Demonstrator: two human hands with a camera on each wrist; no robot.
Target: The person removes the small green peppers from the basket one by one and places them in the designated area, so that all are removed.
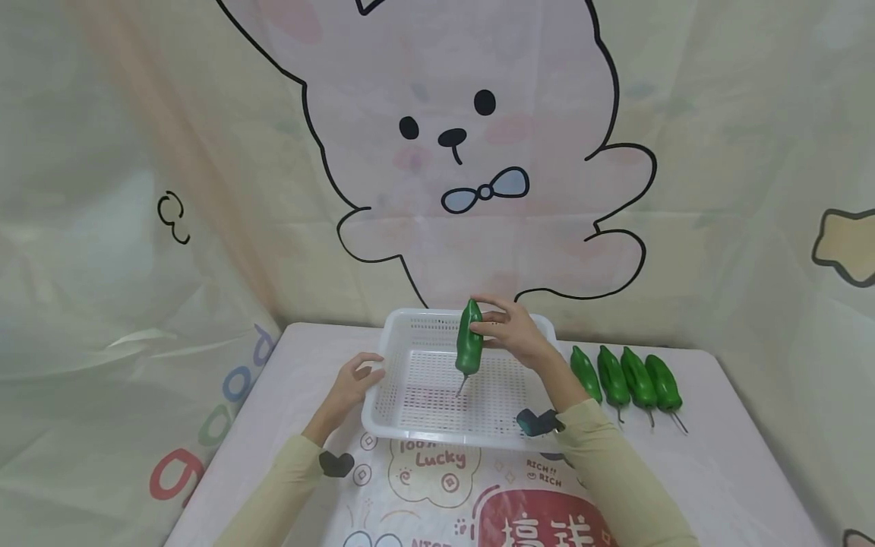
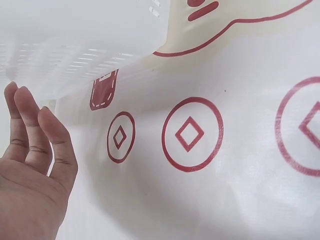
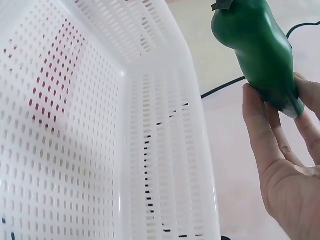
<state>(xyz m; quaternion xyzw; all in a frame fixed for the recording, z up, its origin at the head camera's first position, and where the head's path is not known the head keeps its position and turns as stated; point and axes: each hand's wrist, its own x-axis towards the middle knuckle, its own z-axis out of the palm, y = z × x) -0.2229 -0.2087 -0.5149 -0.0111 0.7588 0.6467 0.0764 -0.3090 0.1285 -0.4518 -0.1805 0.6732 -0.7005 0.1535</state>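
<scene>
My right hand (image 1: 514,333) holds a green pepper (image 1: 469,342) by its side, raised over the back of a white perforated plastic basket (image 1: 437,438). The pepper is upright with its thin stem pointing down. In the right wrist view the fingers of the right hand (image 3: 287,175) wrap the narrow end of the pepper (image 3: 262,47), beside the basket's wall. At the basket's left side is my left hand (image 1: 352,387), its fingertips at the rim. In the left wrist view its fingers (image 2: 62,145) are nearly straight beside the basket's outer wall, the thumb hidden.
Several more green peppers (image 1: 639,384) lie in a row on the table, right of the basket and partly behind the right forearm. A printed white cloth (image 1: 307,494) covers the table. Behind stands a fabric wall (image 1: 465,251) with a cartoon bear.
</scene>
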